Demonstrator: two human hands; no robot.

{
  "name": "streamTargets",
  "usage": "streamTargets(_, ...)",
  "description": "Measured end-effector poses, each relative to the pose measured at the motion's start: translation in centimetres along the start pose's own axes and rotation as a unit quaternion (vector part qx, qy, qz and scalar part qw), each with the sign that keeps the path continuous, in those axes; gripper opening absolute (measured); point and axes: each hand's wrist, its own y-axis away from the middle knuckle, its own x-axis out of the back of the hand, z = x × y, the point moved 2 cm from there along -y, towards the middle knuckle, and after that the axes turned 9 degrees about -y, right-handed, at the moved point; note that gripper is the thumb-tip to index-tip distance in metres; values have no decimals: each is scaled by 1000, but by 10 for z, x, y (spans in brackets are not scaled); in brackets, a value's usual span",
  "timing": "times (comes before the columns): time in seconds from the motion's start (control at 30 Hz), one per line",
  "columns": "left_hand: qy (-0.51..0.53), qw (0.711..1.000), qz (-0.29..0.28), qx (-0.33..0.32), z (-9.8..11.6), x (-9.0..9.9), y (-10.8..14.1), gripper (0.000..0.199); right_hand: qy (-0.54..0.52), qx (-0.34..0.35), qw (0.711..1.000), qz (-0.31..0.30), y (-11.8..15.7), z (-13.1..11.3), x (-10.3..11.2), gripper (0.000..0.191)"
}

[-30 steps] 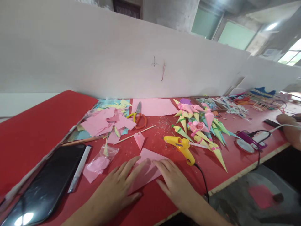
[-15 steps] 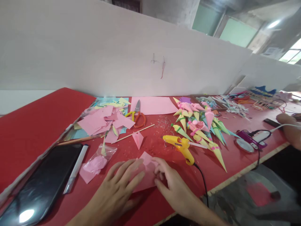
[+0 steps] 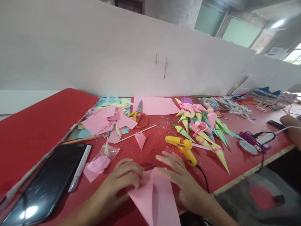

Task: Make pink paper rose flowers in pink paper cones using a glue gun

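A sheet of pink paper [image 3: 154, 197], creased down its middle, is between my hands near the table's front edge. My left hand [image 3: 124, 180] has its fingers bent around the sheet's upper left edge. At the top right corner, my right hand [image 3: 181, 180] grips the paper with one finger across its face; its other fingers stretch out beyond, and the thumb is hidden. Beyond the sheet lies a small folded pink paper piece [image 3: 140, 140]. A yellow glue gun [image 3: 182, 146] with a clear glue stick in it rests right of that.
Pink paper pieces [image 3: 103, 121], scissors [image 3: 139, 116] and a thin stick [image 3: 137, 133] lie at the back. Several paper cones [image 3: 199, 122] are heaped on the right. A black phone [image 3: 47, 182] and a marker [image 3: 80, 168] are on the left. Another person's hand [image 3: 291, 125] shows far right.
The pink sheet lay flat under my hands; now it is raised, turned and folded along a crease. My left hand has curled onto its edge, and my right hand has moved to its top right.
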Motion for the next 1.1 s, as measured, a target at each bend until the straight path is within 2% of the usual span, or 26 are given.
streamTargets(0.1, -52, 998, -18, 22, -1, -1, 0, 14, 49, 80, 994, 50, -3, -6, -5, 31)
streamTargets(0.23, -182, 981, 3, 69, 1, -5, 2, 13, 165, 133, 974, 81, -4, -13, -15, 39)
streamTargets(0.3, -206, 978, 8, 31, 8, -8, 4, 21, 220, 134, 963, 75, -3, -14, -22, 39)
streamTargets(0.37, -210, 977, -2, -35, 16, -12, 5, 20, 240, 124, 961, 49, -2, -14, -28, 38)
streamTargets(0.43, -204, 975, -19, -86, 21, -13, 5, 29, 233, 107, 966, 15, -2, -13, -32, 34)
streamTargets(0.5, -187, 977, -34, -101, 20, -12, 7, 37, 206, 86, 975, -15, -3, -12, -32, 28)
streamTargets(0.6, -146, 981, -55, -113, 13, -9, 15, 34, 147, 71, 985, -50, -4, -7, -29, 25)
streamTargets(0.67, -139, 980, -72, -120, 8, -10, 24, 33, 130, 70, 988, -51, -3, -5, -28, 25)
streamTargets(0.77, -160, 981, -71, -84, 5, -12, 38, 34, 131, 67, 988, -38, -2, -3, -29, 26)
streamTargets(0.87, -179, 980, -74, -53, 9, -14, 45, 36, 124, 57, 989, -51, 0, -6, -31, 24)
streamTargets(0.97, -178, 979, -81, -54, 17, -11, 42, 36, 116, 43, 990, -74, 1, -7, -31, 23)
streamTargets(1.1, -164, 986, -34, -24, 22, -6, 34, 30, 98, 44, 990, -95, 1, -6, -33, 18)
